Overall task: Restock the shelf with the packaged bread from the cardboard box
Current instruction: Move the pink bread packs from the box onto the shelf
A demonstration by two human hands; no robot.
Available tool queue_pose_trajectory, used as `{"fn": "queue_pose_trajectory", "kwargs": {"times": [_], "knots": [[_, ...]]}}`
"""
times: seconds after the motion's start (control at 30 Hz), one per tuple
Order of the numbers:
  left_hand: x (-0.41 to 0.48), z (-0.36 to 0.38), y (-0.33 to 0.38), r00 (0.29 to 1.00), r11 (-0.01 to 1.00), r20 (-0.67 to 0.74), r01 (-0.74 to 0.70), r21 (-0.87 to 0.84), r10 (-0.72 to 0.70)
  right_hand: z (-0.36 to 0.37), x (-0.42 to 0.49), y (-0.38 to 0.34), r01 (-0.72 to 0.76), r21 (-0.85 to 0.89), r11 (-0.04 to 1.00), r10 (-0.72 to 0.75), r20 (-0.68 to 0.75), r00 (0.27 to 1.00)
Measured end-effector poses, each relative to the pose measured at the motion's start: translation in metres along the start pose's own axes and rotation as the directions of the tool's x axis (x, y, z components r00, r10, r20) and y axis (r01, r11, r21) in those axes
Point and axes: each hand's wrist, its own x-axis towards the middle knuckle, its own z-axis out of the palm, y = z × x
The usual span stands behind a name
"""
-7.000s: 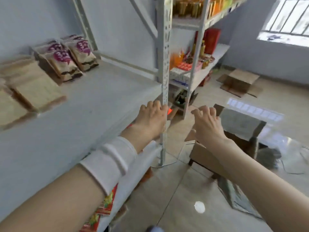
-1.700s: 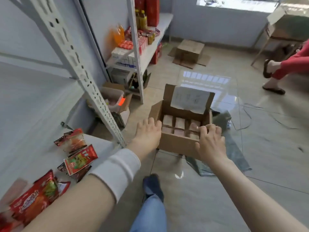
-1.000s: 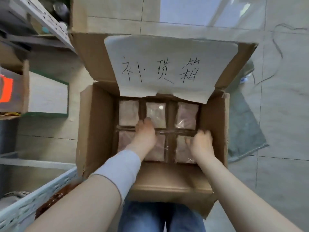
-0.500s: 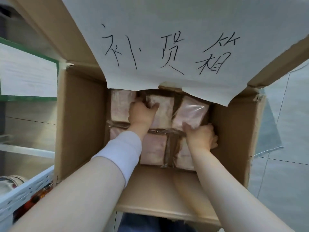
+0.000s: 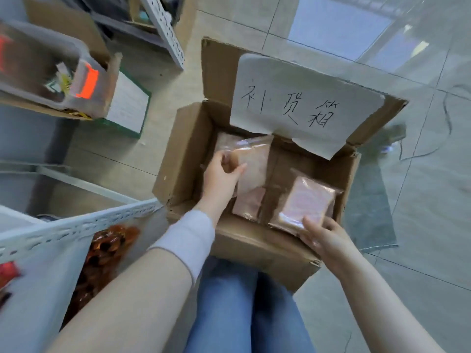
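Note:
An open cardboard box (image 5: pixel 178 149) stands on the floor in front of my knees, with a handwritten paper sheet (image 5: pixel 300 103) on its far flap. My left hand (image 5: pixel 221 174) grips a clear-wrapped bread pack (image 5: pixel 254 159) lifted over the box's left side. My right hand (image 5: pixel 323 235) pinches the near corner of a second bread pack (image 5: pixel 305 205), raised over the right side. Another pack (image 5: pixel 248 203) lies lower in the box between them. Part of the box's bottom shows bare at the far right.
The shelf's lower deck (image 5: pixel 38 263) is at my left, with red and orange snack packets (image 5: pixel 107 248) on it and a perforated rail (image 5: pixel 84 222) along its edge. A shelf post (image 5: pixel 165 29), a plastic bin (image 5: pixel 51 72) and a green clipboard (image 5: pixel 127 103) sit beyond.
Both hands have each lifted a bread pack up out of the box. My head has pulled back and up, so the box looks smaller and the shelf edge shows again.

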Motion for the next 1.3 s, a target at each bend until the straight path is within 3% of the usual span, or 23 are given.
{"fn": "queue_pose_trajectory", "kwargs": {"times": [0.17, 0.37, 0.43, 0.57, 0.77, 0.97, 1.1, 1.3], "knots": [[-0.107, -0.102, 0.018, 0.987, 0.946, -0.158, -0.062, -0.318, 0.012, -0.003, -0.093, 0.011, 0.171, -0.147, 0.974, -0.133, 0.236, 0.963], [-0.273, -0.249, 0.046, 0.928, 0.794, -0.366, -0.274, -0.543, 0.07, 0.044, -0.233, 0.012, 0.416, -0.177, 0.892, -0.268, 0.535, 0.801], [-0.33, -0.304, 0.055, 0.867, 0.767, -0.491, -0.374, -0.521, 0.089, 0.072, -0.288, 0.016, 0.51, -0.194, 0.838, -0.303, 0.612, 0.73], [-0.442, -0.414, 0.052, 0.676, 0.732, -0.728, -0.554, -0.396, 0.118, 0.141, -0.402, 0.041, 0.659, -0.156, 0.736, -0.317, 0.781, 0.538], [-0.601, -0.572, -0.026, 0.454, 0.704, -0.884, -0.664, -0.252, 0.112, 0.268, -0.55, 0.147, 0.798, -0.068, 0.599, -0.249, 0.931, 0.267], [-0.706, -0.702, -0.157, 0.288, 0.722, -0.954, -0.642, -0.258, -0.084, 0.403, -0.647, 0.285, 0.848, -0.055, 0.527, -0.137, 0.979, 0.148], [-0.717, -0.771, -0.211, 0.256, 0.721, -0.946, -0.616, -0.317, -0.198, 0.484, -0.685, 0.348, 0.851, -0.002, 0.524, -0.191, 0.974, 0.12], [-0.699, -0.87, -0.265, 0.198, 0.749, -0.934, -0.56, -0.356, -0.296, 0.593, -0.729, 0.424, 0.904, -0.02, 0.426, -0.175, 0.979, 0.104]]}}
